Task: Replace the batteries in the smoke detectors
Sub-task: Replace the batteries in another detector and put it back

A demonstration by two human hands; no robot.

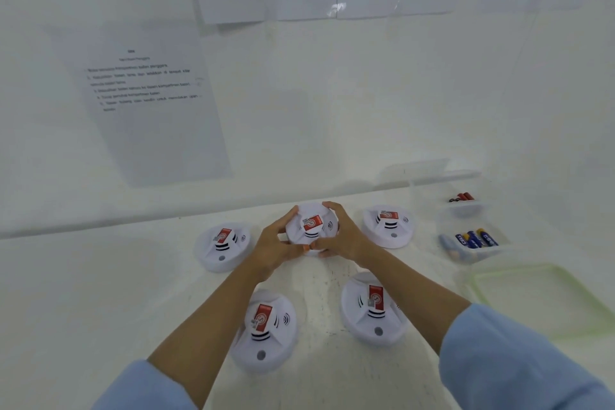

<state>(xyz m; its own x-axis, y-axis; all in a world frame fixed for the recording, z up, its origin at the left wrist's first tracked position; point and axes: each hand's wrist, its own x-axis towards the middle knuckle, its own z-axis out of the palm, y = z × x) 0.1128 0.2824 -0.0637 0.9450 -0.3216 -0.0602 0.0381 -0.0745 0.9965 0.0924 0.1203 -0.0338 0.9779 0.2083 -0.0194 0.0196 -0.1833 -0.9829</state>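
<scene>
White smoke detector (312, 226) at frame centre is cupped between both hands, left hand (274, 248) and right hand (344, 236) equally close, fingers curled round its rim, probably about to twist it open.

Print on the wall sheets (149, 103) is too blurred to read.
</scene>
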